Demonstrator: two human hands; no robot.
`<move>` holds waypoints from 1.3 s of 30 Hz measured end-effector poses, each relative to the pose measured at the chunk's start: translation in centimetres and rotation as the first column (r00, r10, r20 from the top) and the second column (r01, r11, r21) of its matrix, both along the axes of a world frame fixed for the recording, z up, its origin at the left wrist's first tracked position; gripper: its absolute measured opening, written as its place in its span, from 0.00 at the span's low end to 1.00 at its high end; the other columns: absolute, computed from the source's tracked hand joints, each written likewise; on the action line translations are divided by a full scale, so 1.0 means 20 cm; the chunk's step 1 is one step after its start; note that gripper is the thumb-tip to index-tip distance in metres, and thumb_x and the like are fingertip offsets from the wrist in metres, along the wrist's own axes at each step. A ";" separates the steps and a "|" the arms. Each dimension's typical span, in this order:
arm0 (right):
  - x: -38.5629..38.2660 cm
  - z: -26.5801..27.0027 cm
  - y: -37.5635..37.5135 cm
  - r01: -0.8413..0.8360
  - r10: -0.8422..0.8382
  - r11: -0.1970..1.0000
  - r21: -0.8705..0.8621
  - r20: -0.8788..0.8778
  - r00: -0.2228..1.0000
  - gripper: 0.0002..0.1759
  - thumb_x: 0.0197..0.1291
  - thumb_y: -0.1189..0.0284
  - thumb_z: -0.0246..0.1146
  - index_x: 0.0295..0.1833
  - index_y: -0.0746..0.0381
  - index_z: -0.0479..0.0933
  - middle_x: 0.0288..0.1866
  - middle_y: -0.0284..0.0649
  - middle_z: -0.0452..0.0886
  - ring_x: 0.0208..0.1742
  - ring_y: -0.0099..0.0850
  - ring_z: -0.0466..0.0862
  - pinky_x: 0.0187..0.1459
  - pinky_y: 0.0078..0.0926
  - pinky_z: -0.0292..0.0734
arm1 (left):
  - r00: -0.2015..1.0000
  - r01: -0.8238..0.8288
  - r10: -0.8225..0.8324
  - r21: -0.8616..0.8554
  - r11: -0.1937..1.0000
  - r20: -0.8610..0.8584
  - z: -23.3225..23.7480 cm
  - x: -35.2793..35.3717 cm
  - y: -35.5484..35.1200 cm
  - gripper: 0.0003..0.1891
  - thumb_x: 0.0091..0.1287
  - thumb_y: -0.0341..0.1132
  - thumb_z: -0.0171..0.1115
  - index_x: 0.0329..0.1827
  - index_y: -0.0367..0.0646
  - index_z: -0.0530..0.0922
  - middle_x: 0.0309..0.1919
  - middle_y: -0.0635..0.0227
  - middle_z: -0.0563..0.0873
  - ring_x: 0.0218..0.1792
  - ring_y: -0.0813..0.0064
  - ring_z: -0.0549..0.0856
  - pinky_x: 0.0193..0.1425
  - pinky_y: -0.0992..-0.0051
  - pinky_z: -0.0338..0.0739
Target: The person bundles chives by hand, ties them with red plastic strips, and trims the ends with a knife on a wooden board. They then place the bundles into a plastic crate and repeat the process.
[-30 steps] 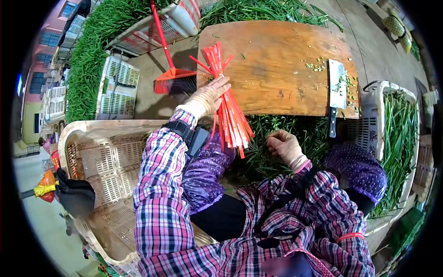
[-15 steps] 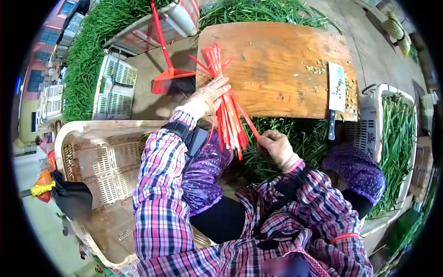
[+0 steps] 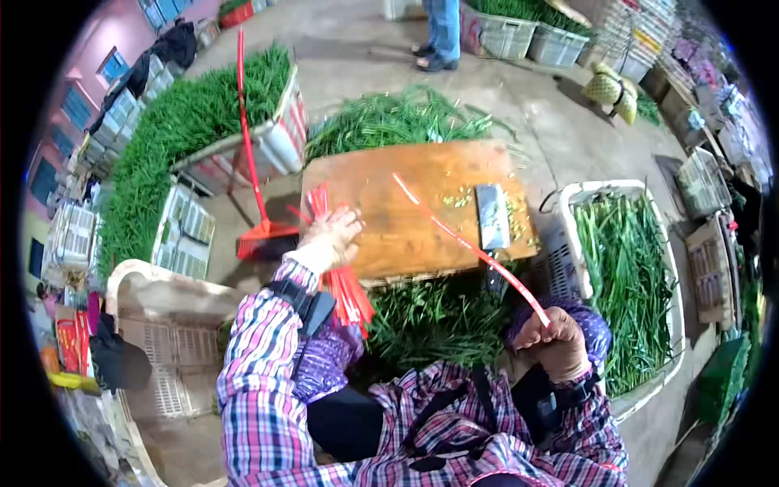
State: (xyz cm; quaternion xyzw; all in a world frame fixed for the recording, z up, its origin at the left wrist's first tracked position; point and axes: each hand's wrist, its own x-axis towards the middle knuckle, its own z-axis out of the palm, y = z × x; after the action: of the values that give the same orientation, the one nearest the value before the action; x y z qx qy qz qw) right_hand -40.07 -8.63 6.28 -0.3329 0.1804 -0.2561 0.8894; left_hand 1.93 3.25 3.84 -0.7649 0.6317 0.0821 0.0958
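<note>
A bundle of red strips (image 3: 347,296) lies at the left edge of the wooden board (image 3: 398,235), its lower ends hanging past the front edge. My left hand (image 3: 331,235) rests over the bundle's middle, fingers spread a little; whether it grips the strips is unclear. My right hand (image 3: 556,341) is closed at the lower right on one end of a single red strip (image 3: 471,247), which arcs up leftward over the board. A cleaver (image 3: 492,217) lies on the board's right side among small green cut bits.
Green stalks fill a white crate (image 3: 677,325) at right and a crate at upper left. An open beige crate (image 3: 130,341) stands at lower left. A red broom (image 3: 247,146) leans beyond it. A person's legs (image 3: 443,32) show at the top.
My right hand has pulled one strip away from the bundle, toward the lower right. The view has tilted up, and a person's legs have come into sight.
</note>
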 end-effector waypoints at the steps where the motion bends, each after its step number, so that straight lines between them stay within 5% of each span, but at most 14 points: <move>1: -0.01 0.00 0.00 -0.004 0.000 0.998 0.061 0.062 0.998 0.11 0.50 0.68 0.64 0.22 0.62 0.73 0.26 0.45 0.77 0.31 0.43 0.79 0.39 0.43 0.78 | 0.987 0.006 -0.009 -0.021 1.000 -0.161 0.02 -0.03 -0.03 0.29 0.60 0.44 0.60 0.66 0.47 0.68 0.70 0.58 0.63 0.73 0.60 0.58 0.75 0.63 0.54; 4: -0.03 0.01 0.01 -0.105 0.123 0.988 -0.112 0.167 0.978 0.11 0.52 0.67 0.59 0.25 0.63 0.73 0.26 0.46 0.76 0.31 0.43 0.78 0.38 0.43 0.75 | 0.706 -0.082 0.029 -0.042 0.996 -0.707 0.18 -0.30 -0.02 0.38 0.63 0.50 0.61 0.73 0.46 0.58 0.73 0.56 0.59 0.74 0.62 0.56 0.75 0.67 0.52; 6: -0.05 0.07 0.02 -0.204 0.210 0.969 -0.143 0.028 0.977 0.10 0.50 0.70 0.59 0.22 0.64 0.72 0.28 0.47 0.79 0.34 0.44 0.80 0.41 0.41 0.76 | 0.105 -0.106 -0.013 -0.025 0.994 -0.994 0.26 -0.50 0.04 0.40 0.67 0.46 0.58 0.76 0.43 0.48 0.74 0.55 0.55 0.74 0.64 0.55 0.75 0.68 0.50; 7: -0.07 0.07 0.02 -0.233 0.241 0.959 -0.162 0.028 0.970 0.09 0.49 0.71 0.58 0.22 0.64 0.73 0.28 0.47 0.79 0.35 0.43 0.80 0.41 0.39 0.76 | 0.012 -0.072 -0.183 -0.184 0.980 -0.983 0.32 -0.57 0.06 0.39 0.69 0.42 0.56 0.76 0.42 0.45 0.74 0.54 0.54 0.75 0.63 0.53 0.75 0.67 0.48; 8: -0.10 0.05 0.01 -0.255 0.263 0.950 -0.181 0.023 0.964 0.08 0.49 0.72 0.58 0.22 0.65 0.73 0.29 0.47 0.79 0.35 0.42 0.80 0.42 0.38 0.76 | -0.396 -0.210 -0.192 -0.115 0.971 -0.898 0.28 -0.61 0.09 0.36 0.70 0.39 0.55 0.75 0.40 0.47 0.72 0.49 0.55 0.73 0.58 0.56 0.74 0.62 0.54; 9: -0.13 0.04 0.00 -0.287 0.291 0.929 -0.235 -0.015 0.956 0.08 0.49 0.73 0.57 0.23 0.65 0.73 0.30 0.46 0.80 0.36 0.40 0.80 0.43 0.36 0.75 | -0.157 -0.307 -0.278 -0.221 0.926 -0.948 0.44 -0.73 0.11 0.35 0.69 0.38 0.56 0.74 0.37 0.49 0.71 0.48 0.57 0.70 0.54 0.62 0.71 0.58 0.61; 12: -0.22 0.07 -0.07 -0.411 0.362 0.808 -0.422 -0.196 0.911 0.08 0.53 0.73 0.56 0.28 0.66 0.76 0.33 0.43 0.81 0.37 0.32 0.80 0.44 0.27 0.73 | -0.132 -0.599 -0.292 -0.158 0.785 -0.947 0.43 -0.77 0.19 0.30 0.72 0.46 0.49 0.69 0.33 0.61 0.61 0.47 0.72 0.65 0.55 0.71 0.69 0.59 0.66; 18: -0.24 0.24 -0.08 -0.192 0.097 0.822 -0.536 -0.200 0.975 0.06 0.57 0.76 0.59 0.30 0.67 0.76 0.28 0.36 0.80 0.31 0.22 0.80 0.36 0.20 0.75 | 0.402 -0.613 -0.130 -0.372 0.696 -0.906 0.40 -0.79 0.30 0.27 0.73 0.52 0.46 0.53 0.32 0.75 0.45 0.56 0.83 0.48 0.70 0.81 0.57 0.69 0.74; 22: -0.09 0.16 -0.03 0.327 -0.344 0.931 -0.165 -0.090 0.935 0.08 0.59 0.71 0.60 0.36 0.65 0.76 0.27 0.33 0.79 0.28 0.21 0.77 0.31 0.18 0.73 | 0.054 -0.886 -0.271 -0.172 0.430 -0.961 0.39 -0.90 0.29 0.24 0.72 0.52 0.48 0.52 0.36 0.74 0.38 0.59 0.82 0.43 0.70 0.82 0.53 0.69 0.76; 27: 0.14 0.07 0.22 0.011 -0.030 0.979 -0.203 -0.091 0.995 0.30 0.59 0.67 0.64 0.64 0.67 0.64 0.30 0.33 0.76 0.27 0.20 0.74 0.29 0.18 0.70 | -0.042 -0.949 -0.337 -0.068 0.307 -0.941 0.31 -1.02 0.28 0.24 0.70 0.52 0.50 0.53 0.38 0.73 0.40 0.58 0.80 0.44 0.67 0.80 0.56 0.67 0.74; 30: 0.32 0.13 0.30 0.042 -0.038 0.972 -0.231 0.023 0.999 0.30 0.61 0.66 0.64 0.65 0.65 0.64 0.29 0.31 0.74 0.27 0.19 0.72 0.28 0.19 0.69 | 0.209 -0.878 -0.195 -0.272 0.394 -0.958 0.25 -1.13 0.30 0.22 0.70 0.47 0.49 0.50 0.34 0.75 0.40 0.60 0.82 0.42 0.70 0.82 0.50 0.72 0.75; 34: 0.46 0.10 0.24 -0.043 0.018 0.959 -0.281 -0.091 0.996 0.16 0.66 0.69 0.58 0.56 0.64 0.74 0.31 0.27 0.78 0.28 0.15 0.74 0.30 0.13 0.71 | 0.259 -0.914 -0.058 -0.264 0.307 -0.964 0.23 -1.16 0.35 0.20 0.71 0.44 0.50 0.43 0.33 0.82 0.37 0.65 0.85 0.39 0.74 0.82 0.46 0.73 0.74; 37: 0.54 -0.03 0.20 -0.065 -0.053 0.830 -0.555 -0.193 0.980 0.15 0.64 0.69 0.59 0.55 0.60 0.75 0.31 0.33 0.81 0.26 0.24 0.78 0.29 0.22 0.74 | 0.539 -0.803 0.186 -0.436 0.406 -0.821 0.19 -1.07 0.43 0.17 0.70 0.40 0.49 0.33 0.36 0.82 0.29 0.64 0.85 0.32 0.70 0.82 0.40 0.71 0.74; 39: 0.58 0.00 0.15 -0.278 -0.340 0.052 -0.959 -0.279 0.898 0.22 0.60 0.69 0.60 0.61 0.53 0.71 0.37 0.43 0.83 0.38 0.41 0.84 0.38 0.38 0.76 | 0.785 -0.582 0.190 -0.597 0.552 -0.589 0.22 -1.00 0.42 0.17 0.69 0.37 0.48 0.24 0.37 0.79 0.20 0.60 0.80 0.25 0.63 0.80 0.35 0.70 0.73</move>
State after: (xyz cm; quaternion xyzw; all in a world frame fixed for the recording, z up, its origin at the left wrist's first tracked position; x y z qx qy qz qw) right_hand -28.48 -5.69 6.18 -0.8951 0.1552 -0.2459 0.3381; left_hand -18.17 11.61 8.31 -0.8133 0.4187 0.0099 -0.4038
